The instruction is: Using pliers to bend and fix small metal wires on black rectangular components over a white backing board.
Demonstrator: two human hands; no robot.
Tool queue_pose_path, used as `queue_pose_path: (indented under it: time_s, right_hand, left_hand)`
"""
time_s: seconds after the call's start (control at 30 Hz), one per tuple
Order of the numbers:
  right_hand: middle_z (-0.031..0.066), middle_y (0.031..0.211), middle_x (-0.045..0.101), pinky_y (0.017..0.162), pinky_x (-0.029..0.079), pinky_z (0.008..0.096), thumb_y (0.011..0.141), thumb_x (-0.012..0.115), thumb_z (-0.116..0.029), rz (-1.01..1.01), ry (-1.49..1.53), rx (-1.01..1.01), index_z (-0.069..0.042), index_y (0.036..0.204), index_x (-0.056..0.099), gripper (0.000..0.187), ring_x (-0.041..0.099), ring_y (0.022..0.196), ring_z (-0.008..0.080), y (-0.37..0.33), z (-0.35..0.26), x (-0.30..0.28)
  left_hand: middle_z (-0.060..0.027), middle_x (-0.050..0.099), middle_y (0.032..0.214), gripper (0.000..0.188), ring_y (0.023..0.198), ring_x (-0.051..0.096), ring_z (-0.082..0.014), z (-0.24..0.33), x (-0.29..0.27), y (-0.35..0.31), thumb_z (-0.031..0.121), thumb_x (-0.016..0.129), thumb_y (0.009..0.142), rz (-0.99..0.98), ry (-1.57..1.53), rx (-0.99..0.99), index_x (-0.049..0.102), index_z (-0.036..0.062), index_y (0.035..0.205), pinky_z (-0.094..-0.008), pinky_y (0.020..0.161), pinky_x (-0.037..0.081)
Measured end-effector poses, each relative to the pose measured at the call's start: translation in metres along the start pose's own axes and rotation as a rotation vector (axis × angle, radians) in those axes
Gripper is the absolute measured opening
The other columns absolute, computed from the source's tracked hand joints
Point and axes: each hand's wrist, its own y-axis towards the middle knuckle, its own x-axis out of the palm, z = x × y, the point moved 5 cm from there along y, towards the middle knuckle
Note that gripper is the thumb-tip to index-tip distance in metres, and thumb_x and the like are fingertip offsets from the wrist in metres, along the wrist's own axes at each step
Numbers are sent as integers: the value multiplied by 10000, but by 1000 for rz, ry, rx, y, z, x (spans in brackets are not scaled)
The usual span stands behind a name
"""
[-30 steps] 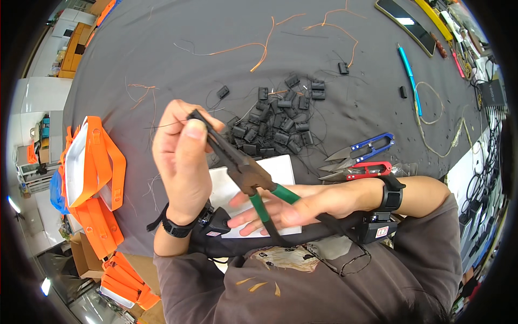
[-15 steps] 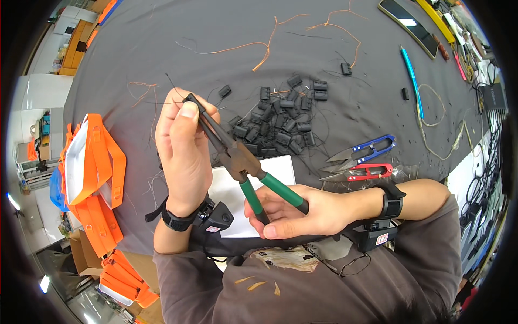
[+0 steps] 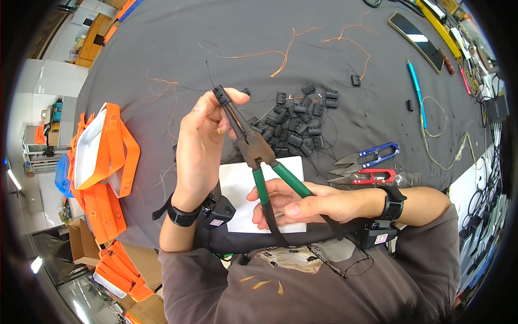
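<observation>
Long-nosed pliers [image 3: 259, 151] with green and black handles stand slanted in front of me, their jaws pointing away to the left. My right hand [image 3: 318, 201] is closed round the handles, thumb over one grip and fingers behind the other. At the jaw tips sits a small black plastic block [image 3: 221, 96] with thin dark threads or wires coming from it. My left hand [image 3: 200, 140] curls behind this block, its fingers closed on it; part of the fingertips is hidden. Beyond the pliers lies a pile of similar black blocks [image 3: 297, 121] with thin wires. Under my hands is a white sheet [image 3: 240, 189].
Right of the pile lie blue-handled snips [image 3: 372, 155] and red-handled snips [image 3: 367, 177]. Farther right are a turquoise pen [image 3: 415, 89], a phone [image 3: 416, 40] and cables. Orange straps [image 3: 116, 146] hang at the left table edge. Copper-coloured wire strands [image 3: 283, 59] lie at the back.
Pliers, block and left hand have shifted to the right in view. The left thumb has come off the front of the jaw tips. My right fingers have loosened somewhat on the handles.
</observation>
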Motion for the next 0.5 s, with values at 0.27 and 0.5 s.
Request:
queue_pose_path:
  time_s: [0.27, 0.5]
  right_hand:
    - [47, 1073, 510, 921, 389, 290, 950, 500, -290, 40, -53, -17, -65, 1335, 350, 470, 486, 1050, 137, 0, 2, -1]
    - [37, 1023, 534, 852, 392, 274, 962, 475, -250, 55, -252, -82, -78, 1341, 349, 435, 500, 985, 125, -1, 3, 3]
  left_hand:
    - [77, 416, 683, 269, 608, 290, -16, 1, 2, -3, 226, 406, 960, 111, 172, 57, 597, 42, 920, -190, 560, 248]
    - [71, 464, 718, 237, 607, 299, -3, 15, 17, -10, 199, 415, 953, 229, 114, 190, 578, 57, 854, -185, 537, 242]
